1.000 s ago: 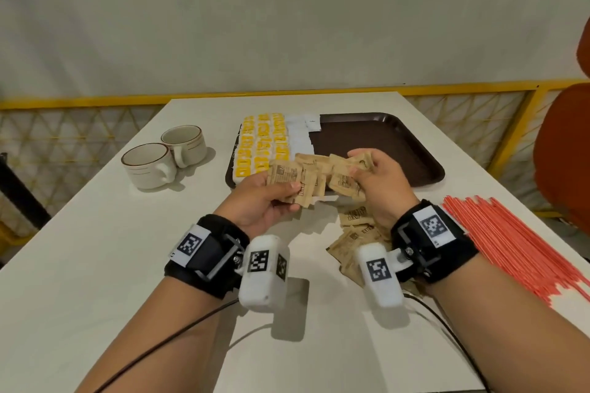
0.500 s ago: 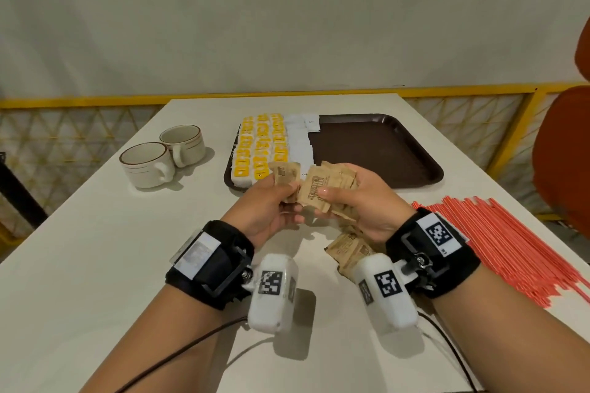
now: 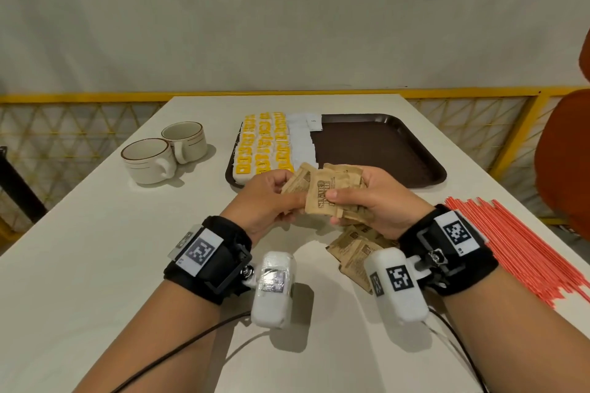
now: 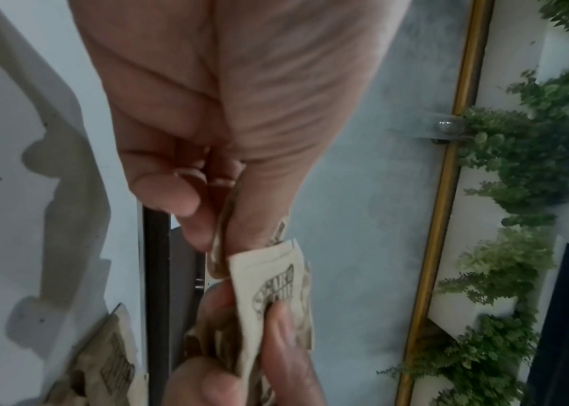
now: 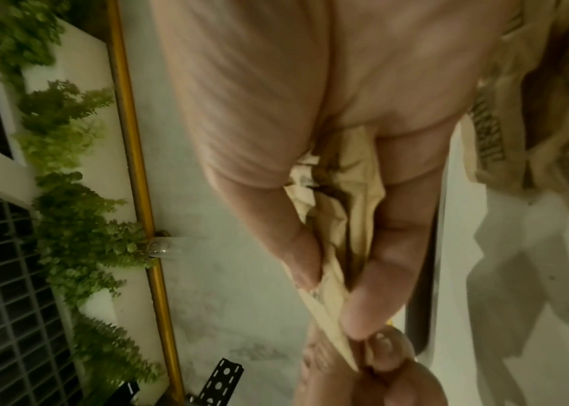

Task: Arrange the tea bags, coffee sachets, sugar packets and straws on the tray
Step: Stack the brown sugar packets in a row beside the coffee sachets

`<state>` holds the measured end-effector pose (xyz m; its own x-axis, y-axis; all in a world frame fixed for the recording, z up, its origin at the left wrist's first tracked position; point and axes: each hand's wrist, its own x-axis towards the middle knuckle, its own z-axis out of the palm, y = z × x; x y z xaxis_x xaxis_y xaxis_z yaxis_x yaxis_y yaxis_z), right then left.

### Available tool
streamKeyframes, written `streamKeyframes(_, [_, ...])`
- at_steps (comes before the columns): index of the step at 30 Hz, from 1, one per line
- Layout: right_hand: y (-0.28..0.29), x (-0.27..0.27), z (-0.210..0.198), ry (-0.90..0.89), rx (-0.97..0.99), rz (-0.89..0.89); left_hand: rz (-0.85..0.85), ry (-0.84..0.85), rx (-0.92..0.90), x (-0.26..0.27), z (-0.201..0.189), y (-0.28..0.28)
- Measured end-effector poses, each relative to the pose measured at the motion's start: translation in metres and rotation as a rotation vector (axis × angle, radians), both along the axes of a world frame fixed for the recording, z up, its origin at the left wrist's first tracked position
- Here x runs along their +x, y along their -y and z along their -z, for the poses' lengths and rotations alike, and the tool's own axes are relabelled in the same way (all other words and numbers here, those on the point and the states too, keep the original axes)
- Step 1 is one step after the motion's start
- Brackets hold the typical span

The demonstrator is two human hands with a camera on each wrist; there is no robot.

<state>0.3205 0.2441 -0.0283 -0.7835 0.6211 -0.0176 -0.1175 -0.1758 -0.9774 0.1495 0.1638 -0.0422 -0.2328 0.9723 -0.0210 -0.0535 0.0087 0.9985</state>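
Both hands hold a bunch of brown sugar packets (image 3: 322, 193) above the table, just in front of the tray. My left hand (image 3: 271, 198) pinches the bunch's left edge (image 4: 220, 247) between thumb and fingers. My right hand (image 3: 373, 201) grips the stack, thumb across its printed face (image 5: 338, 247). More brown packets (image 3: 354, 249) lie loose on the table under the right hand. The dark brown tray (image 3: 383, 150) holds rows of yellow-labelled tea bags (image 3: 263, 143) and white sachets (image 3: 301, 140) on its left side. Red straws (image 3: 523, 246) lie in a heap on the table at the right.
Two cream cups (image 3: 166, 153) stand left of the tray. An orange chair (image 3: 565, 153) is beside the table's right edge. A yellow railing (image 3: 95, 97) runs behind the white table (image 3: 79, 249). Cables trail from both wrist cameras toward me.
The spread-out packets have been gathered into a tighter stack between both hands, which have moved closer together and slightly nearer to me.
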Motion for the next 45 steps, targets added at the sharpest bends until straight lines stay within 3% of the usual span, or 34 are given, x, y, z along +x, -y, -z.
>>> streamKeyframes(7, [-0.007, -0.004, 0.004, -0.113, -0.001, 0.25, -0.215, 0.173, 0.006, -0.002, 0.003, -0.006])
streamKeyframes(10, [-0.005, -0.004, 0.005, -0.111, 0.1, 0.282, -0.133, 0.326, -0.096, 0.002, -0.005, -0.005])
streamKeyframes(16, [-0.001, -0.004, 0.004, -0.048, 0.24, 0.149, 0.064, 0.548, -0.254, -0.013, -0.013, -0.001])
streamKeyframes(20, [0.0, -0.003, 0.004, -0.023, 0.352, 0.059, 0.064, 0.518, -0.305, -0.007, -0.016, 0.004])
streamKeyframes(25, [-0.004, -0.001, 0.0, -0.13, 0.149, 0.171, -0.035, 0.46, -0.103, -0.006, -0.011, 0.002])
streamKeyframes(30, [-0.011, 0.003, -0.001, -0.135, 0.026, 0.219, -0.144, 0.268, 0.027, -0.009, -0.006, 0.0])
streamKeyframes(39, [-0.01, -0.002, 0.008, 0.046, 0.107, 0.189, 0.0, 0.192, 0.004, 0.0, -0.007, 0.0])
streamKeyframes(45, [-0.009, -0.003, 0.009, 0.108, 0.114, 0.122, 0.091, 0.282, -0.072, 0.005, -0.007, -0.001])
